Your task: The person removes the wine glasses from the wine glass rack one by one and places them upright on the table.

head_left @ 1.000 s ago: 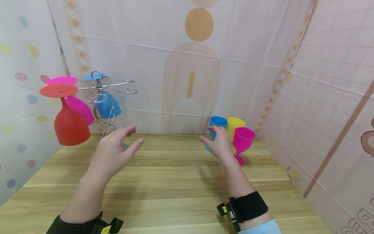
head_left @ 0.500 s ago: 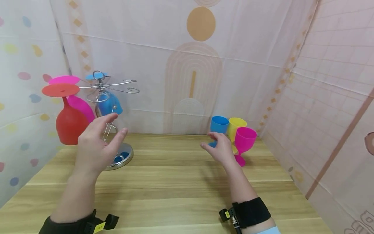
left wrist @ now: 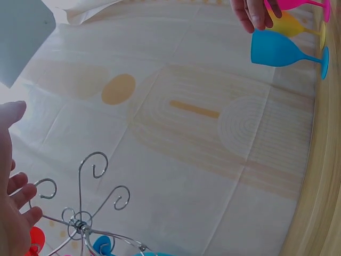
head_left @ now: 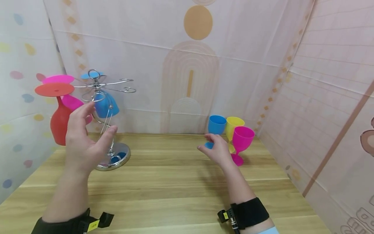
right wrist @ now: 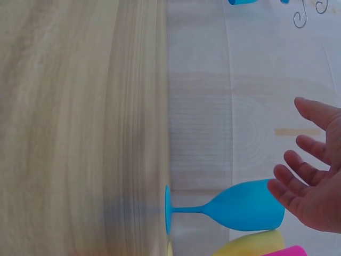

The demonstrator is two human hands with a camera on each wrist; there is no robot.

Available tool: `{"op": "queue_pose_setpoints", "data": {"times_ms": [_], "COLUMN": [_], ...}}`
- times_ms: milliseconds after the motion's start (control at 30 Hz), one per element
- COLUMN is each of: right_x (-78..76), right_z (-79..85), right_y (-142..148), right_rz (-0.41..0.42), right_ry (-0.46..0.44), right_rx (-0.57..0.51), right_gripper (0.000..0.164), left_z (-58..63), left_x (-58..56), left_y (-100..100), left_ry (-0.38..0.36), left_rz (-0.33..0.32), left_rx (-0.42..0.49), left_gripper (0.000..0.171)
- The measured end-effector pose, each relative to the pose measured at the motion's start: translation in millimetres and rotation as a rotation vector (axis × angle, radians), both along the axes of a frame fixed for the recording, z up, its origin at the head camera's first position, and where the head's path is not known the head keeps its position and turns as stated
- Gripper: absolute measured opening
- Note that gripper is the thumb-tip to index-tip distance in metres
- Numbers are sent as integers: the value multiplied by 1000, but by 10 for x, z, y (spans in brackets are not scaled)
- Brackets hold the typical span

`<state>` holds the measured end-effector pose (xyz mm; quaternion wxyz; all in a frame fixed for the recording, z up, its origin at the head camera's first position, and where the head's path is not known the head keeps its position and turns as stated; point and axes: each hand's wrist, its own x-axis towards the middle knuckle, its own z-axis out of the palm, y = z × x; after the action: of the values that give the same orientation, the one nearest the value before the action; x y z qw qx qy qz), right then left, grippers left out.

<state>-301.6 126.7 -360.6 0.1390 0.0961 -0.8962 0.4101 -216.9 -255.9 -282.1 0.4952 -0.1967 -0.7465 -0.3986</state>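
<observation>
A chrome goblet rack [head_left: 97, 85] stands at the left of the table. Upside down from its arms hang a red goblet [head_left: 59, 122], a pink goblet [head_left: 70, 101] partly hidden, and a blue goblet [head_left: 105, 105]. My left hand [head_left: 84, 139] is in front of the rack, thumb and fingers apart, holding nothing. At the right, an upright blue goblet [right wrist: 248, 205], a yellow goblet [head_left: 234, 125] and another pink goblet [head_left: 243, 138] stand close together. Beside them hovers my right hand [head_left: 217, 149], fingers relaxed, partly covering the blue goblet in the head view.
The wooden table [head_left: 163, 182] runs back to a patterned cloth [head_left: 140, 48]. Cloth also hangs along the left and right sides. The rack's round base [head_left: 117, 159] rests on the table, and some curled arms [left wrist: 96, 165] carry no goblet.
My left hand has moved left and slightly up, from right of the rack to in front of it and the red goblet. The right hand has sunk slightly beside the blue goblet.
</observation>
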Motion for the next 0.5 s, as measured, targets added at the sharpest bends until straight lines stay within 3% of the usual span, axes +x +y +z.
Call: {"op": "queue_pose_setpoints", "data": {"times_ms": [267, 500], "right_x": [29, 22], "right_z": [-12, -31], "right_y": [-29, -41], "right_rz": [64, 99], "right_ry": [-23, -58], "right_rx": [-2, 20], "right_gripper": [56, 59], "left_z": [42, 26], "left_x": [41, -27], "left_y": [-9, -96], "left_ry": [-101, -214], "left_rz": [-27, -48], "left_rx": [112, 168], "left_gripper": [83, 92]}}
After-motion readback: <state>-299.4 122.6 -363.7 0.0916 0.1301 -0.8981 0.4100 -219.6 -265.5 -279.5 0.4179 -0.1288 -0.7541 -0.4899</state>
